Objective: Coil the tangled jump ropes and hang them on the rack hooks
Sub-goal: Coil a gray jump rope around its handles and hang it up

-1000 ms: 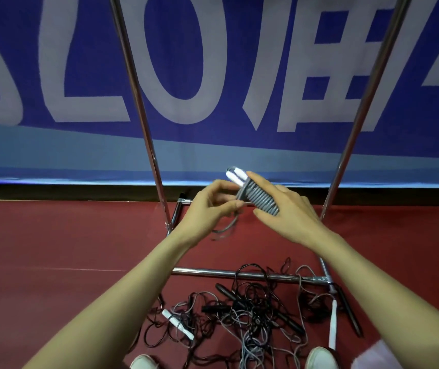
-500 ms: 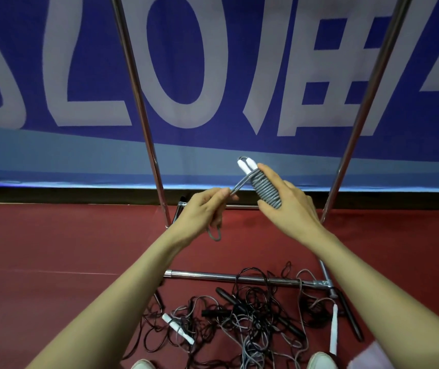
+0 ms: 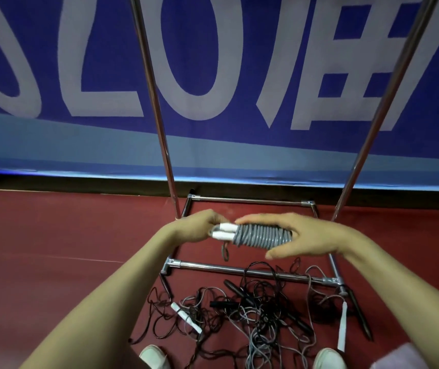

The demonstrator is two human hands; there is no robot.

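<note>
Held in the air above the rack's base, the left hand [image 3: 199, 227] curls its fingers round two white handles [image 3: 223, 231] lying side by side. To their right grey cord is wound about them in tight, even turns, making the coiled jump rope [image 3: 263, 237]. A short loop [image 3: 225, 251] of cord dangles beneath. The right hand [image 3: 311, 235] wraps the coil's right end, fingers arched over the top and thumb below. Both palms hide the bundle's ends, and the left fingertips cannot be made out. The rack's uprights [image 3: 154, 102] run out of the top of the frame. On the red floor [image 3: 53, 235] nearer the person, against the base bar [image 3: 239, 270], lies a tangled pile [image 3: 253, 310] of black and grey ropes, between two white shoes [image 3: 156, 358]. A blue banner [image 3: 213, 75] stands behind.
</note>
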